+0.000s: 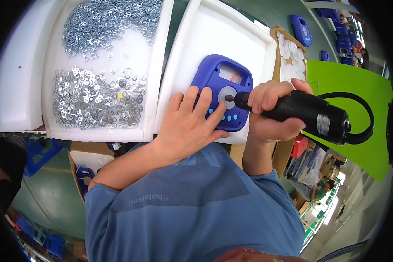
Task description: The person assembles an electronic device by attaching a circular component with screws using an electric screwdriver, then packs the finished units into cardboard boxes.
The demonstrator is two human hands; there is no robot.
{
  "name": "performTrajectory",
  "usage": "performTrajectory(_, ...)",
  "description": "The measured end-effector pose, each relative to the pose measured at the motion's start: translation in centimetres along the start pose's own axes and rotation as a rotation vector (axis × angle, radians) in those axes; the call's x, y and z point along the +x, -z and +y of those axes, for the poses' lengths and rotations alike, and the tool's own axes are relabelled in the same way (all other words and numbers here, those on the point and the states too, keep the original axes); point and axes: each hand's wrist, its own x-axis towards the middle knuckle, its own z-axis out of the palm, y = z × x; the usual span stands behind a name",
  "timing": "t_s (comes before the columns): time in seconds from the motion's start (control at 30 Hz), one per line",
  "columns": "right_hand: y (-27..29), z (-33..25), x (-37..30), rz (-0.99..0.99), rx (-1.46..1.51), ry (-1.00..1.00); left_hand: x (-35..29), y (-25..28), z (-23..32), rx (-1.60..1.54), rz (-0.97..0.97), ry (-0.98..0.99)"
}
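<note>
A blue plastic housing (207, 71) with a rectangular window and light-blue buttons lies in a white foam tray (196, 32). My left hand (188, 114) rests on its left side, fingers spread, the index finger close to a pale round disc (226, 94) in the housing's middle. My right hand (273, 109) is wrapped round a black electric screwdriver (312, 114), held almost level. The screwdriver's bit points left and meets the disc, or hovers just over it; I cannot tell which. Whether a screw sits under the tip is hidden.
Left of me, another foam tray (160, 65) holds a heap of spring washers (113, 22) and a heap of flat washers (96, 98). A cardboard box (276, 35) of white round parts stands beyond the right hand. A bright green panel (353, 83) and the screwdriver's looped cable (371, 111) are at right.
</note>
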Motion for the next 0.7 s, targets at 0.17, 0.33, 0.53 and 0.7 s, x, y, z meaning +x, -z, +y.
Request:
performTrajectory(0.17, 0.6, -0.2, 0.3, -0.163, 0.291, 0.073, 0.0, -0.1, -0.1, 0.0, 0.0, 0.0)
performTrajectory(0.33, 0.9, -0.5, 0.5, -0.214, 0.341, 0.025, 0.0, -0.1, -0.1, 0.0, -0.005, -0.001)
performTrajectory(0.53, 0.5, -0.8, 0.8, -0.19, 0.319, 0.008, 0.1, 0.2, -0.2, -0.022, -0.021, 0.006)
performTrajectory(0.7, 0.5, -0.6, 0.6, -0.176, 0.343, 0.019, -0.1, 0.1, -0.2, -0.024, -0.021, 0.003)
